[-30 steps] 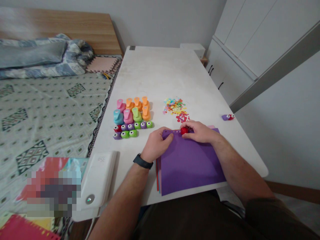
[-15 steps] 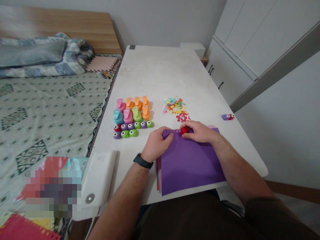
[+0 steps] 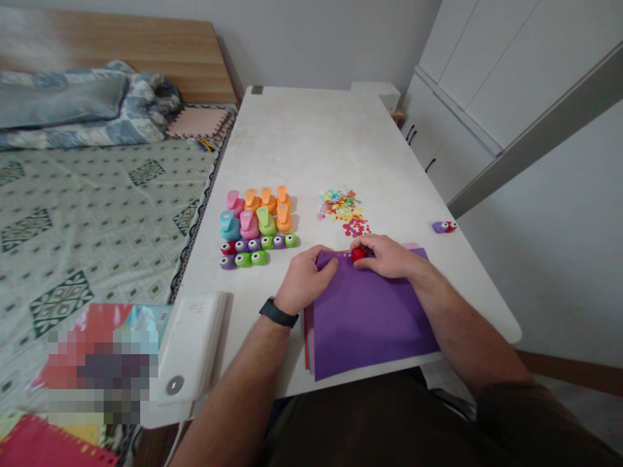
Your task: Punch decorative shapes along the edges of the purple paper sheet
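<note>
A purple sheet of paper (image 3: 374, 318) lies on other coloured sheets at the table's near edge, with a row of small holes along its far edge. My left hand (image 3: 311, 275) pinches its far left corner, thumb on top and fingers behind. My right hand (image 3: 387, 256) is closed round a small red craft punch (image 3: 358, 254) set at the far edge of the purple sheet, right of the holes. The punch's slot is hidden. Just beyond it lie red paper cutouts (image 3: 357, 226) and a pile of multicoloured ones (image 3: 341, 203).
Several larger lever punches (image 3: 250, 225) and small round punches (image 3: 244, 259) stand in rows at left. Two small punches (image 3: 444, 227) sit at right. A white box-shaped device (image 3: 195, 344) lies at the near left corner, beside the bed (image 3: 111, 240).
Almost nothing differs. Both hands keep their places on the purple sheet and the red punch; the view has shifted very slightly.
</note>
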Demonstrator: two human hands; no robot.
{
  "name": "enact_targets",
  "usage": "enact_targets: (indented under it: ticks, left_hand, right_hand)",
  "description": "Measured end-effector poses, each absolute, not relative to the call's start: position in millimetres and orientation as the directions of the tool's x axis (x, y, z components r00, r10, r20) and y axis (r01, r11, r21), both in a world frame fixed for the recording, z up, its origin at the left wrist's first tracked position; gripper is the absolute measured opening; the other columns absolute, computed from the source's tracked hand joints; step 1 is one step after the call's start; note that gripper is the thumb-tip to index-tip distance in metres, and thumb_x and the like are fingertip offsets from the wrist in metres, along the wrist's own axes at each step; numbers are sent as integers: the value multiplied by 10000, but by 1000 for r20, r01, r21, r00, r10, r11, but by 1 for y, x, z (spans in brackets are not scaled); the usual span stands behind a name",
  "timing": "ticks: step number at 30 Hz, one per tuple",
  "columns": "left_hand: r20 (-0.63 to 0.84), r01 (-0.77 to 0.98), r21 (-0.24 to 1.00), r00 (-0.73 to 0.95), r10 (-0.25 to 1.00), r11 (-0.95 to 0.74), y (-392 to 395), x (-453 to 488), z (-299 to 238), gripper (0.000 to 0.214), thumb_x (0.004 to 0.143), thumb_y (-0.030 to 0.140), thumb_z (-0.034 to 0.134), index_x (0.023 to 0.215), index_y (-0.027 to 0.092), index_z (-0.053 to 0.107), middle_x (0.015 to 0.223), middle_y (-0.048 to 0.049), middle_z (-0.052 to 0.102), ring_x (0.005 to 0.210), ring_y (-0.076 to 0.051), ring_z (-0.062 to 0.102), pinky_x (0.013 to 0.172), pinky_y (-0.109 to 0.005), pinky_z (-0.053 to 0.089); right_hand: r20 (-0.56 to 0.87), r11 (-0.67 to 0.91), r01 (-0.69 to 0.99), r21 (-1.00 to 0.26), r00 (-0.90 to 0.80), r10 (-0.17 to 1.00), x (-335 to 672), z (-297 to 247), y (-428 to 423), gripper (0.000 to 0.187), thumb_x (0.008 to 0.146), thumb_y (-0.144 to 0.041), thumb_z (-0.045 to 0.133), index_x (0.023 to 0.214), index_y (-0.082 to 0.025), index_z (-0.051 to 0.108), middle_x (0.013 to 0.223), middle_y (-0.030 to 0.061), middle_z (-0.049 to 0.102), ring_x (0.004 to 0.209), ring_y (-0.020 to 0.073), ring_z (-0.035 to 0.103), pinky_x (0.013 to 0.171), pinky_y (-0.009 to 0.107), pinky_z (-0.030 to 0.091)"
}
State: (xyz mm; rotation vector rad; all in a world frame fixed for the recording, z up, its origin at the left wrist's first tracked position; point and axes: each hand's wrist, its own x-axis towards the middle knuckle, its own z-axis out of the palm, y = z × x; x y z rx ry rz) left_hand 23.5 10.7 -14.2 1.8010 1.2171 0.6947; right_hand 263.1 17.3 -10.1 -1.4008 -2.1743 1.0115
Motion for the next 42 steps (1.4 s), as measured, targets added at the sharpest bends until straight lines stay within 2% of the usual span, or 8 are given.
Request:
enact_targets:
  ticks: [12, 25, 42]
  left_hand:
    - [-24, 475, 863, 379, 925, -172, 12, 22, -16, 243, 901, 360, 575, 1014, 194, 712, 848, -19, 737, 729, -171, 636, 658, -271, 465]
    - [-35, 472, 865, 392, 919, -169, 13, 20, -19, 259, 900, 385, 586, 1016, 193, 714, 857, -13, 731, 750, -174, 636, 679, -278, 448]
    - [-56, 501, 849, 399, 915, -167, 13, 21, -18, 290, 896, 416, 591, 1028, 197, 727, 828, -9, 719, 711, -165, 606, 644, -277, 422]
  right_hand:
    - [-28, 300, 636, -711, -452, 891, 261, -11, 16, 165, 832, -258, 737, 955, -194, 646, 880, 13, 637, 814, 165, 560, 754, 287, 409]
    - [-39, 292, 633, -717, -454, 890, 261, -11, 15, 148, 844, -243, 728, 952, -194, 639, 847, 3, 626, 779, 156, 552, 722, 274, 402]
    - [-7, 341, 654, -675, -468, 884, 259, -14, 16, 157, 834, -225, 742, 959, -190, 653, 891, 23, 657, 833, 171, 576, 773, 287, 408]
